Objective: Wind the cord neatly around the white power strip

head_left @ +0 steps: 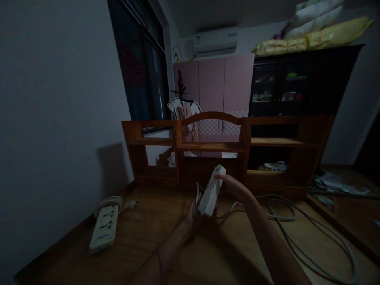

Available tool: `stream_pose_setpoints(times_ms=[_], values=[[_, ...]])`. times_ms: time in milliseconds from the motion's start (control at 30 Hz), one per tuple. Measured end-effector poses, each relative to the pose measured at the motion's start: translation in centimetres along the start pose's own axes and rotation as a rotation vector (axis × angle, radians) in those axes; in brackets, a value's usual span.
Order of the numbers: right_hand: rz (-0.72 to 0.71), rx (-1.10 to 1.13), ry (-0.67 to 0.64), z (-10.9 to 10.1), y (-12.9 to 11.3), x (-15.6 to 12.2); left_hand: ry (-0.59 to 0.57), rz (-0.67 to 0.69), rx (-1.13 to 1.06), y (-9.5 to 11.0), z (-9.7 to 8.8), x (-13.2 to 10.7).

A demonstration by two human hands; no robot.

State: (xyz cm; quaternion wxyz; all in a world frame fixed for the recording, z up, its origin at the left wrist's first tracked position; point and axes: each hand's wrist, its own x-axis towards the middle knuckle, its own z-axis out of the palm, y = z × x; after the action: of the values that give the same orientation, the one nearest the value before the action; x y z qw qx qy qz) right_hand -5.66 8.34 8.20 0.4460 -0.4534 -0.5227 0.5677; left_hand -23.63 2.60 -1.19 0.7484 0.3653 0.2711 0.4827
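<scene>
I'm looking down at a wooden desk (142,237) in a dim room, and both of my hands are up over its middle, working on one thing. It's a white power strip (211,191), held tilted on end, its top edge pointing toward the shelf unit at the back of the desk. My right hand (233,184) has it by the upper part, fingers curled round the far side and thumb on the near edge. My left hand (194,213) is closed on the bottom end, where I can see a few thin coloured wires (196,198) coming out beside my fingers. Just how the left fingertips pinch there I cannot tell, it's too dark.

A pale grey cable (285,215) runs away from the lower end of the strip, loops across the right half of the desk and trails toward the near right corner.

Over by the left edge, well apart from my hands, a second power strip (104,227) lies flat with its sockets facing up, its cord coiled at its far end.

Along the back edge stands the wooden shelf unit (225,146), with an arched middle section. Behind it I see pink wardrobe doors (219,83), a dark cabinet (297,79) with bundles on top, and an air conditioner (216,41) high on the wall.
</scene>
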Motion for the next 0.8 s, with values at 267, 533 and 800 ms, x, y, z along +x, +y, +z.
stream_pose_setpoints(times_ms=[267, 533, 800], values=[[0.018, -0.223, -0.160, 0.2, 0.3, -1.2, -0.049, -0.093, -0.009, 0.6, 1.6, -1.2], [0.008, -0.468, -0.307, 1.6, 0.4, -2.0, 0.024, -0.101, 0.106, 0.3, 0.9, -2.2], [-0.501, -0.607, 0.107, 0.2, -3.3, -3.6, -0.088, -0.254, 0.194, 0.0, 0.2, -3.1]])
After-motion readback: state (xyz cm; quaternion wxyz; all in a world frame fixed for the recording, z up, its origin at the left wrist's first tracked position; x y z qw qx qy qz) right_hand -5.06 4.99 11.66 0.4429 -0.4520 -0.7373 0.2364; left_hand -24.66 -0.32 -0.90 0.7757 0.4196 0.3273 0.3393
